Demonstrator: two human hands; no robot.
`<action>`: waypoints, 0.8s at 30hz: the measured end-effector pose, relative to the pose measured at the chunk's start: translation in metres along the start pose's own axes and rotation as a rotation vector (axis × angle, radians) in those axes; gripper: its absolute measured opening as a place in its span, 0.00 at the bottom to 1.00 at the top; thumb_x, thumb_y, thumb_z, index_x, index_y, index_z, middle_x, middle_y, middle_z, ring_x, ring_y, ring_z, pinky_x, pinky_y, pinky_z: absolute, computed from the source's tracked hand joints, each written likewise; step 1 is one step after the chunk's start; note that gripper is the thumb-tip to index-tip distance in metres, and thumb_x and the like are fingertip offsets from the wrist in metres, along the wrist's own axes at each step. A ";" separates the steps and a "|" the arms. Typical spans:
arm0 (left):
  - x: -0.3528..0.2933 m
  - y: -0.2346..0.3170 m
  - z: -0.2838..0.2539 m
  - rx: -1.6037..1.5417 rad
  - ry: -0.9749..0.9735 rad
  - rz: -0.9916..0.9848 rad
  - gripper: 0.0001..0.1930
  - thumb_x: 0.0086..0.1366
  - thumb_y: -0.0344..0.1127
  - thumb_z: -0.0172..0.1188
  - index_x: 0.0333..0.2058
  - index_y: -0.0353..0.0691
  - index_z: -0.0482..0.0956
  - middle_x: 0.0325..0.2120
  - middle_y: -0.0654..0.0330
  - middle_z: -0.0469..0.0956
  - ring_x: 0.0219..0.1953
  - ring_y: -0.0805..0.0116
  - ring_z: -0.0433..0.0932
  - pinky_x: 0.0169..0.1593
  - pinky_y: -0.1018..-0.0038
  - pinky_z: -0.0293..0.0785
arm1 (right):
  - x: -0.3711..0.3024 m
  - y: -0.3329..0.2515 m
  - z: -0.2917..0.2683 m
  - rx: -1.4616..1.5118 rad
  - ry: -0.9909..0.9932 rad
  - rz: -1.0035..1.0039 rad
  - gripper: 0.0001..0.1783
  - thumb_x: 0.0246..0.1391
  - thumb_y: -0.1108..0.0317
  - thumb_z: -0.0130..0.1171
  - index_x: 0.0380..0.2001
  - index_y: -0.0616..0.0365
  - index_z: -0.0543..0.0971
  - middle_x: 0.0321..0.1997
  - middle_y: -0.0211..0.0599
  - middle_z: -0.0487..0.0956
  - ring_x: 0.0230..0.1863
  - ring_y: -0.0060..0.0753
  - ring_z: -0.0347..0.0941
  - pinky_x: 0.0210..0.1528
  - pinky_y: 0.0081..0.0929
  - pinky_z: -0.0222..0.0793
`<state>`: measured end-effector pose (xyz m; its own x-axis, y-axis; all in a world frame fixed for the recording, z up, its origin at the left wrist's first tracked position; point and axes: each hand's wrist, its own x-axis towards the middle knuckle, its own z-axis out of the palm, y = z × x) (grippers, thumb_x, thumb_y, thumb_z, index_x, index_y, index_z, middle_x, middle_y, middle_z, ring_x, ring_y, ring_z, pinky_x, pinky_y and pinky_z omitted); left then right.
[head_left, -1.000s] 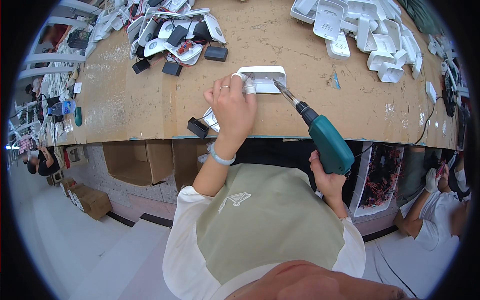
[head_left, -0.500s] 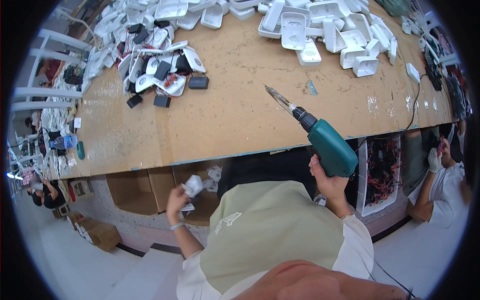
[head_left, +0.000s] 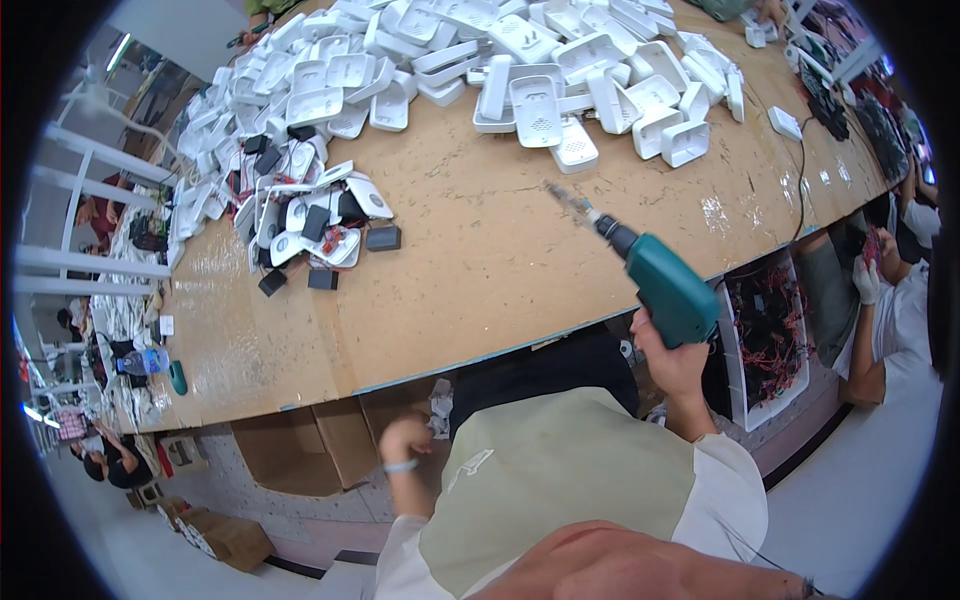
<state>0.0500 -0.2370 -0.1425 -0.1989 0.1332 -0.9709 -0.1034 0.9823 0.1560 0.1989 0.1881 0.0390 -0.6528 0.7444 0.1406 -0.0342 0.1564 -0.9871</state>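
Observation:
My right hand (head_left: 670,358) is wrapped round the handle of a green electric screwdriver (head_left: 672,292). The tool's bit tilts up and leftward over the cardboard-covered table. Below the table edge, my left hand (head_left: 407,436) is in front of a cardboard box, beside some white pieces (head_left: 440,402) in it. Motion blurs its fingers, and no held thing can be made out there. Across the far side of the table lies a big heap of white plastic housings (head_left: 535,108). Left of centre is a smaller pile of white covers (head_left: 325,225) with black blocks and red wires.
An open cardboard box (head_left: 285,450) stands under the table's front edge. Right of my legs is a white bin (head_left: 738,375) full of red and black wires. A cable runs from a white adapter (head_left: 785,123) at the right. A gloved co-worker (head_left: 885,310) sits there.
My left hand has moved right and down, and the white casing it held no longer shows in it. My right hand still grips the screwdriver. The whole view has shifted.

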 end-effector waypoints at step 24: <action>-0.155 0.339 -0.163 0.906 1.389 0.419 0.36 0.45 0.49 0.79 0.56 0.56 0.77 0.64 0.48 0.61 0.64 0.37 0.58 0.51 0.32 0.65 | 0.025 0.006 -0.051 0.074 0.368 -0.046 0.19 0.59 0.84 0.51 0.54 0.71 0.72 0.29 0.35 0.75 0.21 0.19 0.67 0.24 0.19 0.65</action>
<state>-0.1126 0.0540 0.0905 -0.7509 0.6578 0.0582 0.6199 0.7326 -0.2811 0.2213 0.2409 0.0404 -0.3345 0.9232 0.1893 -0.1205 0.1573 -0.9802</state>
